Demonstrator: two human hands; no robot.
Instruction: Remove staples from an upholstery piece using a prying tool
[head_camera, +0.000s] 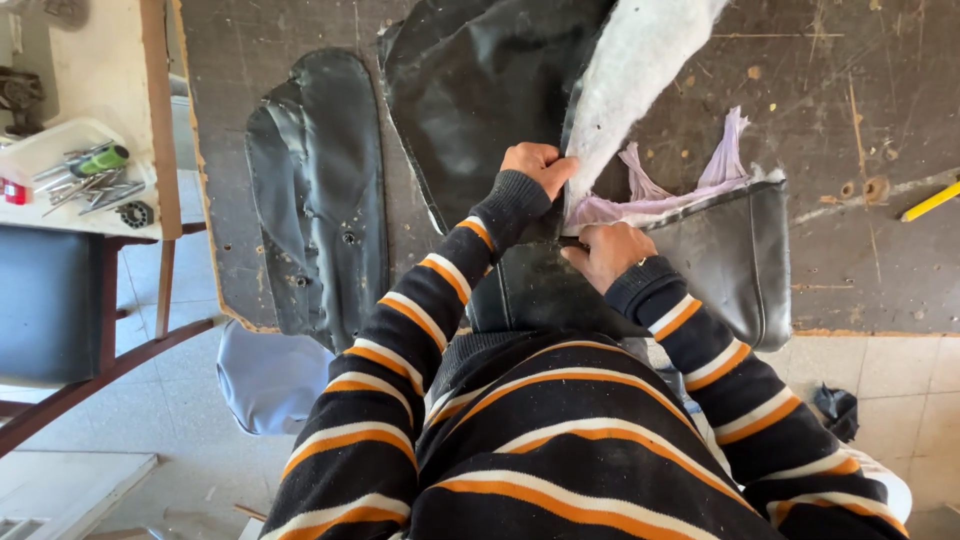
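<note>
Item, near bench edge: black, limp leatherette seat cover (720, 255) with pale lilac lining (660, 205). Looks soft, light and floppy; best taken at the seam edge. Right hand (608, 252) pinches the lining edge, fingers closed. Left hand (538, 165) grips the white fleecy padding (640, 70) where it meets the black panel (470, 90). Beyond: scarred dark wooden worktable (860, 150).
</note>
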